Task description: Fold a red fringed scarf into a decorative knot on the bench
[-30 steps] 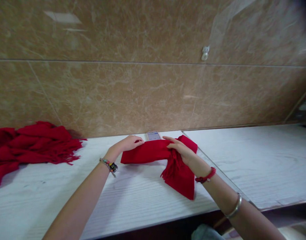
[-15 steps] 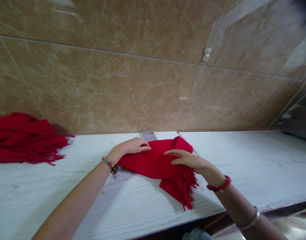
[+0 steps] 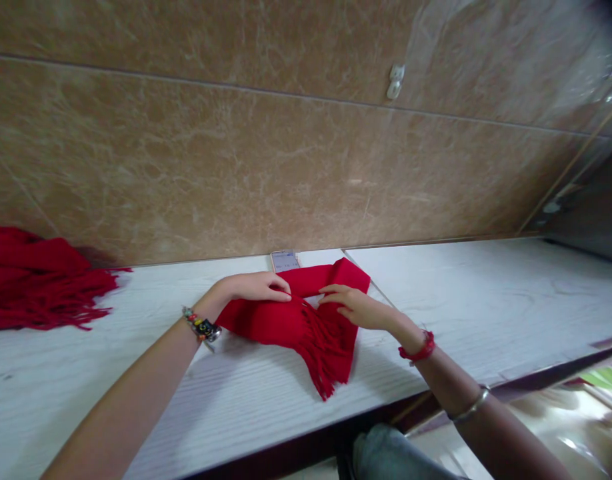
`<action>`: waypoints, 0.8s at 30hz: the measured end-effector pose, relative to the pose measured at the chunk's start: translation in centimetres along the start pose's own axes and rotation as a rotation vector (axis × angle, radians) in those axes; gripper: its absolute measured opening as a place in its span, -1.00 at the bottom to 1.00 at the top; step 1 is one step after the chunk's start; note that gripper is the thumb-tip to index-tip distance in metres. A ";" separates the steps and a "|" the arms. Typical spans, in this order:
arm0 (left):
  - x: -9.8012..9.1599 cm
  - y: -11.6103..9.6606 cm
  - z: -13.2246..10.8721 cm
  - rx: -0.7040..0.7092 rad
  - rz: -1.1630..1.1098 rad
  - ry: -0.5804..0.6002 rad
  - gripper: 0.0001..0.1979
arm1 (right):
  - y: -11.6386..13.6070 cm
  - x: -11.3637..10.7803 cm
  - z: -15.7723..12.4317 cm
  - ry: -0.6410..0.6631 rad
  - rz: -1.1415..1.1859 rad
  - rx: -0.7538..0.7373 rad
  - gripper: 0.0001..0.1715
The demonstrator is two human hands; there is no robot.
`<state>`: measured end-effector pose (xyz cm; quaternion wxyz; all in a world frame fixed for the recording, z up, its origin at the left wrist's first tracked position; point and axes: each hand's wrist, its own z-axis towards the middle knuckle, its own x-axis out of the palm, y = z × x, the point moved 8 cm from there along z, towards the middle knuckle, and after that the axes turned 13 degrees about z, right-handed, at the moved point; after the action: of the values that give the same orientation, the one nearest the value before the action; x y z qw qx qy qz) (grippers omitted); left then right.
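Note:
A red scarf (image 3: 266, 323) with a fringed end lies in loose folds on the white wood-grain counter. My left hand (image 3: 259, 287) rests on its left part, palm down, with the thumb apart from the fingers. Over the right part, my right hand (image 3: 359, 307) stretches its fingers toward a small gap between the folds. The fringe (image 3: 326, 363) hangs toward the front edge, between my hands. Under both palms the cloth is hidden.
A second red scarf (image 3: 41, 283) lies heaped on the counter (image 3: 461, 307) at the left. A phone (image 3: 285, 261) with a lit screen lies by the tiled wall (image 3: 236, 167). A white fitting (image 3: 395, 81) is on the wall. A dark object (image 3: 591, 207) stands far right.
The scarf's fringed end has shifted left over the cloth, and a gap now shows between the folds. Both hands stay on the scarf. The view has shifted slightly.

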<state>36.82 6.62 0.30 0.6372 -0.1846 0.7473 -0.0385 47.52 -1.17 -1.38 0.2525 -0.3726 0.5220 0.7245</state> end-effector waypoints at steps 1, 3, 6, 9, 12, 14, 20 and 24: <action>-0.3 0.1 -0.3 -0.015 0.015 0.002 -0.75 | 0.5 0.6 0.1 0.049 -0.046 -0.044 -0.50; -0.6 0.2 -0.8 -0.032 0.052 0.011 -0.75 | 1.3 1.5 0.2 0.109 -0.090 -0.086 -0.56; -1.1 0.4 -1.0 -0.056 0.101 -0.006 -0.75 | 1.5 1.5 0.1 0.100 -0.076 -0.103 -0.64; -1.7 0.7 -1.0 -0.070 0.109 -0.079 -0.73 | 0.9 0.8 -0.4 0.045 -0.011 -0.118 -0.72; -2.3 1.2 -1.0 -0.080 0.088 -0.140 -0.74 | 0.1 -0.2 -1.2 -0.033 0.093 -0.173 -0.78; -2.8 1.6 -1.1 -0.104 0.066 -0.193 -0.73 | -0.4 -0.7 -1.7 -0.081 0.159 -0.218 -0.81; -4.1 2.4 0.6 -0.147 -0.006 -0.321 -0.74 | -1.6 -1.0 -2.0 -0.145 0.233 -0.266 -0.82; -2.9 1.8 3.6 -0.082 -0.044 -0.241 -0.79 | -1.4 -1.3 -2.0 -0.205 0.216 -0.269 -0.80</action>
<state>40.29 9.86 1.88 0.7131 -0.2303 0.6621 0.0005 49.85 -2.56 -1.46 0.1729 -0.2689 0.4291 0.8448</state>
